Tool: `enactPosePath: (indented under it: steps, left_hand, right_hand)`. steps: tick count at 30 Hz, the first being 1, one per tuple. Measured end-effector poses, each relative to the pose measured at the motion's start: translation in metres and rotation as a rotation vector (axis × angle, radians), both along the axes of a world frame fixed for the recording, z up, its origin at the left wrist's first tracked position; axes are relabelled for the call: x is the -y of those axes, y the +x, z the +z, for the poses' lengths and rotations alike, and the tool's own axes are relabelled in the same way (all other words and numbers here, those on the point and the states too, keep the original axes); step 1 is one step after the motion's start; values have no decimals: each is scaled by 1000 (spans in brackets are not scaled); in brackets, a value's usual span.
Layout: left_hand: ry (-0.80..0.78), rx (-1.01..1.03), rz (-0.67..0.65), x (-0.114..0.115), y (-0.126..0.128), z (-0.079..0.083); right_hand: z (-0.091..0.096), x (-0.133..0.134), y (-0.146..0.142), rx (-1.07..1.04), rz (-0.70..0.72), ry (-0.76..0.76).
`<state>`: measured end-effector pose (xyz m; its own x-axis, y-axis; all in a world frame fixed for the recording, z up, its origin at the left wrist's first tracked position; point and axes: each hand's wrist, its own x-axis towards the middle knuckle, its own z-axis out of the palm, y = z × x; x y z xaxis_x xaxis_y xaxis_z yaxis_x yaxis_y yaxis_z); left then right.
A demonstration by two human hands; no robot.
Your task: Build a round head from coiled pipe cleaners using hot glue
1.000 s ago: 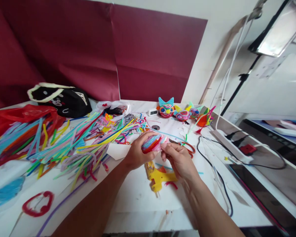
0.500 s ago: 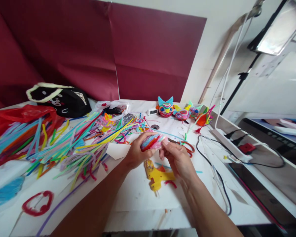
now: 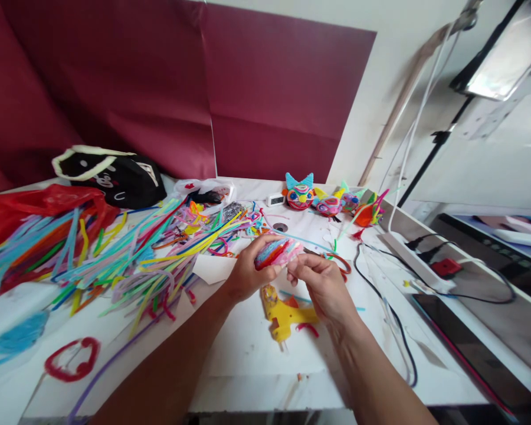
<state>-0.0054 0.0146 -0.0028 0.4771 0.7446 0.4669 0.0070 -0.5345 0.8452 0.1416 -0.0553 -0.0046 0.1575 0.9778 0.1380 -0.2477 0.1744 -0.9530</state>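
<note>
My left hand (image 3: 249, 270) is wrapped round a striped pipe-cleaner craft piece (image 3: 272, 254) in blue, red, orange and pink, held above the table. Just at its pink right end, the thumb and forefinger of my right hand (image 3: 321, 280) are pinched together. What lies between those fingertips is too small to make out. Below both hands a yellow hot glue gun (image 3: 285, 319) rests on white paper, with a short red pipe-cleaner piece (image 3: 307, 328) beside it. Orange-handled scissors (image 3: 343, 267) lie behind my right hand, partly hidden by it.
Loose pipe cleaners (image 3: 159, 254) cover the left side, near a red plastic bag (image 3: 62, 200) and a black bag (image 3: 115, 183). Finished pipe-cleaner figures (image 3: 300, 193) stand at the back. A power strip (image 3: 416, 260), a black cable (image 3: 393, 319) and a dark flat device (image 3: 464, 348) occupy the right.
My right fingertips have drawn slightly away from the front of the craft piece to its right edge. My left hand keeps its hold. The view has shifted slightly.
</note>
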Motion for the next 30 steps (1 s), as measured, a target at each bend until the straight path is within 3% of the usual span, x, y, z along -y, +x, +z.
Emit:
enactPosePath:
  steps: [18, 25, 30]
  left_hand:
    - [230, -13, 67, -3, 4, -10]
    - [152, -18, -2, -3, 3, -11]
    - [111, -36, 43, -3, 3, -11]
  right_hand:
    - [-1, 0, -11, 82, -163, -66]
    - [-3, -1, -12, 77, -188, -67]
    - [-3, 0, -14, 60, -177, -88]
